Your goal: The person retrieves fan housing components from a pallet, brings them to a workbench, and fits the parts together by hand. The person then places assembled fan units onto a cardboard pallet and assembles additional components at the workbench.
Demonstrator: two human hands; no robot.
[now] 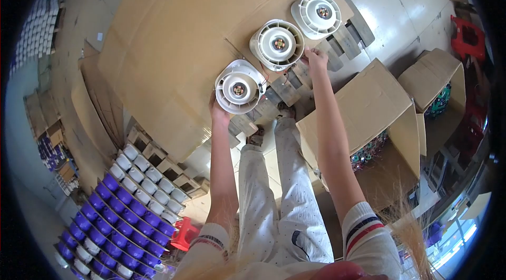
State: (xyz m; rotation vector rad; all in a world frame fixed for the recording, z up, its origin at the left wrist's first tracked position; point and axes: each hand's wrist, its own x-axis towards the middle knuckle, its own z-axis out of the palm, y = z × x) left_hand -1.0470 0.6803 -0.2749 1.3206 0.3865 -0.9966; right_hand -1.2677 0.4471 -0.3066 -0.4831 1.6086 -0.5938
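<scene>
Motor housing (238,90), at half past seven from the middle housing (278,44), is grasped by the fingers of the left hand (219,111); if dragged, its wires (261,87) could be snagged. Whether anything is gripped by the right hand (317,59), at the middle housing's four o'clock, cannot be told.

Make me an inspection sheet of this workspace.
Surface: brown cardboard, wooden pallet slats along its near edge.
Items: near housing, middle housing, far housing, all white, in a diagonal row.
Clutter: open boxes at right, holding small coloured parts.
Hands: left hand touching the near housing's edge; right hand at the middle housing's rim, contact unclear.
Cables: thin red wire beside the near housing.
Surroundings: stacked purple and white pieces lower left; red stool upper right.
</scene>
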